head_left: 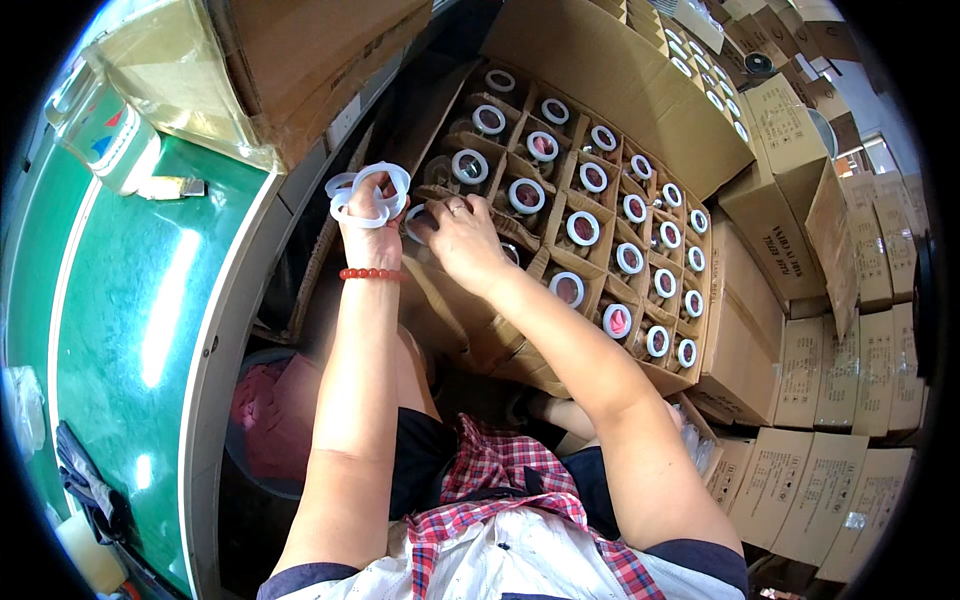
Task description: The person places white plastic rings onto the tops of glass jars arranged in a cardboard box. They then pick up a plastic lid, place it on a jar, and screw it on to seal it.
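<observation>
My left hand (372, 228), with a red bead bracelet at the wrist, is closed around several white plastic rings (340, 190) beside the near left corner of a cardboard box. Fingers of my right hand (465, 242) are bent down onto a white ring (411, 226) at the mouth of a jar in that corner; the hand partly hides this jar. The open cardboard box (600, 40) is split by card dividers into cells. Glass jars (526, 196) with white rings round their mouths stand in them, many with dark reddish contents and one with pink (617, 320).
A green-topped table (120, 290) runs along the left, bearing a clear plastic jug (110, 135) and a dark cloth (85, 480). A bucket (262, 470) with pink material stands below its edge. Stacked cartons (800, 480) line the right; another carton (300, 70) is at upper left.
</observation>
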Motion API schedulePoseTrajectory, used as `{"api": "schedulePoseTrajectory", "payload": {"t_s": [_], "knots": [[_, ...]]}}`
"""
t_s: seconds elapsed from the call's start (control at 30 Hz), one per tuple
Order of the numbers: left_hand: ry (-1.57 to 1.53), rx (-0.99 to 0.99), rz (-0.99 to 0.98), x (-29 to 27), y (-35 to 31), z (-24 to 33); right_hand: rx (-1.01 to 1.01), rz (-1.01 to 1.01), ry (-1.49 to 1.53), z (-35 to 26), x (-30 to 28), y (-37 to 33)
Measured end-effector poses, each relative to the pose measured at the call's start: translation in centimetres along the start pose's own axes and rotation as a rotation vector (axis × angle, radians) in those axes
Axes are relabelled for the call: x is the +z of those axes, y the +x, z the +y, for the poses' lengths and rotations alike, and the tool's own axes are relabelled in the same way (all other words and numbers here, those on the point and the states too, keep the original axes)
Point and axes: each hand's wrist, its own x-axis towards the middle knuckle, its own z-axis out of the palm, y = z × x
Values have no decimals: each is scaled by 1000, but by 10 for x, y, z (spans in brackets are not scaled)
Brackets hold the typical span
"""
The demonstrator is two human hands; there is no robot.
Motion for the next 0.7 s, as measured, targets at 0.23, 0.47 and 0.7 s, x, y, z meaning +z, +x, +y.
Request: {"api": "schedulePoseTrajectory", "payload": {"t_s": [0.23,0.47,0.7], "knots": [[3,17,1,2,-2,1,-3,10,26,5,8,0],[-5,5,-7,-1,-2,1,75,-173,88,5,-6,13],[-9,-2,8,1,-3,1,26,-236,53,5,-6,9]]}}
